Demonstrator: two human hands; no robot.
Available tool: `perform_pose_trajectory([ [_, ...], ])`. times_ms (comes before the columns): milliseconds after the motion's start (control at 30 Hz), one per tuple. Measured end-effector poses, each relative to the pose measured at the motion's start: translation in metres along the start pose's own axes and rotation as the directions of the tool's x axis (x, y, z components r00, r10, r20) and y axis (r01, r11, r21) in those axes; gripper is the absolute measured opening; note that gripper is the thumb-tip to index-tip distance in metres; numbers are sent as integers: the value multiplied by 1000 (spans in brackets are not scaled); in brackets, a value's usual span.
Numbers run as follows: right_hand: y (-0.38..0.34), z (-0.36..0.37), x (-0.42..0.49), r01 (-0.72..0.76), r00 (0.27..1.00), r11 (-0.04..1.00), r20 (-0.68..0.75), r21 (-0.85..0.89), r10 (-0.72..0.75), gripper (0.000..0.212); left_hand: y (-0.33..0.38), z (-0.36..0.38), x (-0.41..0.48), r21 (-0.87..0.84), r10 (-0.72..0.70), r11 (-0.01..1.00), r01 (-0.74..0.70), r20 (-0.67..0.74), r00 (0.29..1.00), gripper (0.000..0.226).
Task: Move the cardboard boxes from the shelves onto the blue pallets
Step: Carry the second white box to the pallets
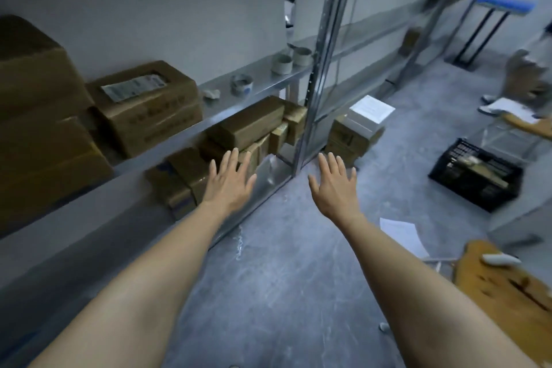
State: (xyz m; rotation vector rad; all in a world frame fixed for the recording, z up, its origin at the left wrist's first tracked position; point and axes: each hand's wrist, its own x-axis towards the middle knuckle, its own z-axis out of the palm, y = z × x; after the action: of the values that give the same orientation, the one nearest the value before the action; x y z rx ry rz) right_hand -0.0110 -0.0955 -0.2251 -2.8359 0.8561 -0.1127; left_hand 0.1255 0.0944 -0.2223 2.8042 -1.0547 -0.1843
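Both my arms reach forward with fingers spread and nothing in them. My left hand (pixel 228 179) hovers in front of several cardboard boxes (pixel 245 125) stacked on the bottom metal shelf (pixel 274 164). My right hand (pixel 334 182) is out over the floor beside the shelf upright (pixel 316 84). On the shelf above stand a labelled cardboard box (pixel 146 107) and larger brown boxes (pixel 35 116) at far left. No blue pallet is in view.
More boxes topped by a white box (pixel 370 110) stand past the upright. A black plastic crate (pixel 475 176) sits on the floor at right, a sheet of paper (pixel 403 233) and wooden pieces (pixel 504 287) nearer. Tape rolls (pixel 282 64) lie on the middle shelf. A person stands far right.
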Motion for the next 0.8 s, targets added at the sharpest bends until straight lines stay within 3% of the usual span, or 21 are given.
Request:
perform_pose_trajectory([
  [400,102,-5,-10,-359,933,933,2,-19,359,59,98,25,92,27,270,962,-271,51,962,60],
  [567,165,-21,25,-428,903,904,-39,-7,427,59,153,31,147,67,342,936,-345,52,938,61],
  [800,277,-46,84,-478,876,878,-70,12,478,58,254,30,239,56,342,939,-340,-16,940,60],
])
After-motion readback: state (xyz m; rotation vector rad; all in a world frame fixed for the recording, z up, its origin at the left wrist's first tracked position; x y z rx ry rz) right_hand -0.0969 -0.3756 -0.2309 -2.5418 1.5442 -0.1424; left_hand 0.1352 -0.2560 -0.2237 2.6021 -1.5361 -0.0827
